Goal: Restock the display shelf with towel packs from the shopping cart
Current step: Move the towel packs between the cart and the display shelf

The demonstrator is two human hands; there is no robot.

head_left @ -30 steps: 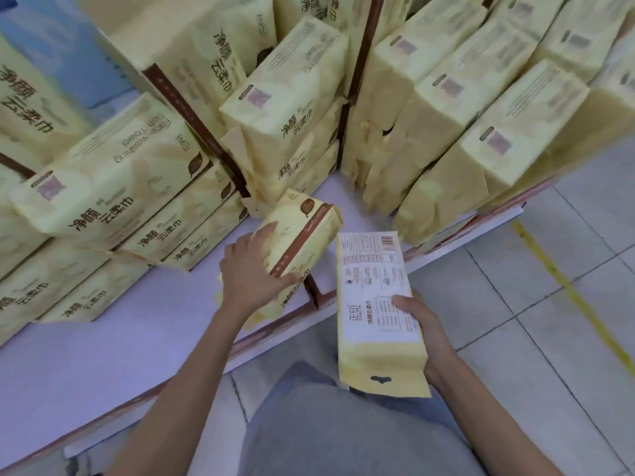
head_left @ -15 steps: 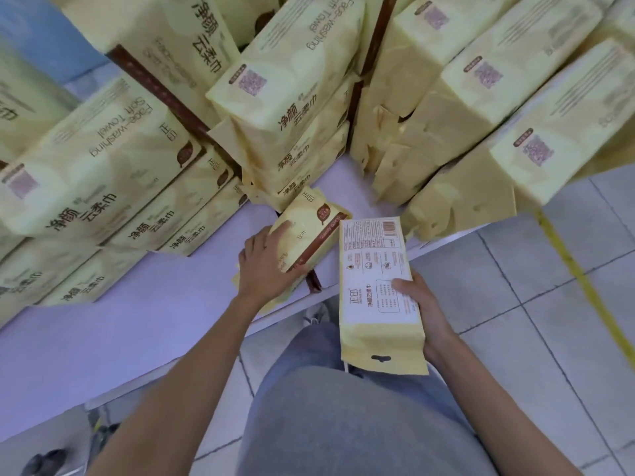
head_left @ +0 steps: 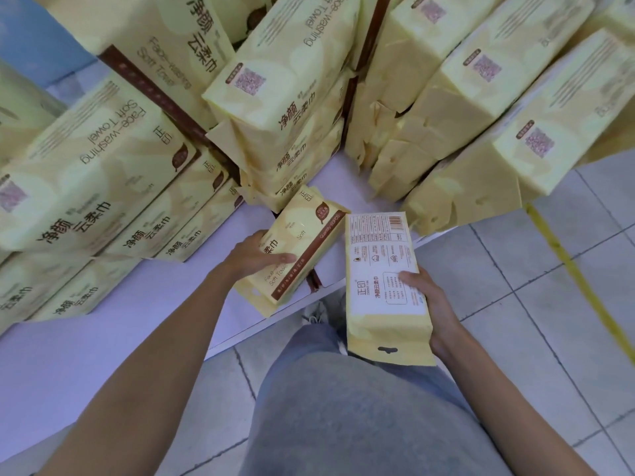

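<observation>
Head view, looking straight down over the shelf edge. The left hand [head_left: 256, 257] is wrapped over the top of a yellow towel pack [head_left: 295, 250], fingers spread across its printed front and the thumb lying along the brown stripe. That pack is tilted, its far end pointing toward the stacked packs [head_left: 103, 173] and its near end hanging just past the front lip of the white display shelf [head_left: 103, 338]. Whether it rests on the shelf or is carried clear of it, I cannot tell.

Over to the right: the right hand [head_left: 429, 304] grips a second towel pack [head_left: 381, 280] from its right edge, thumb on the white back label, fingers hidden behind. This one is held lengthwise, barcode end far, hang-hole end near, out in front of the shelf above the tiled floor [head_left: 532, 304] and the person's grey trouser leg [head_left: 360, 407]. The two held packs sit just beside each other, nearly touching at their far corners.

Beyond them the shelf is loaded: flat stacks on the left, an upright bundle [head_left: 285, 97] in the middle just far of the left-hand pack, and leaning rows of packs [head_left: 481, 115] on the right, overhanging the shelf edge. A yellow floor line [head_left: 577, 276] runs along the tiles at right. A shoe [head_left: 316, 312] peeks out beneath the shelf lip.
</observation>
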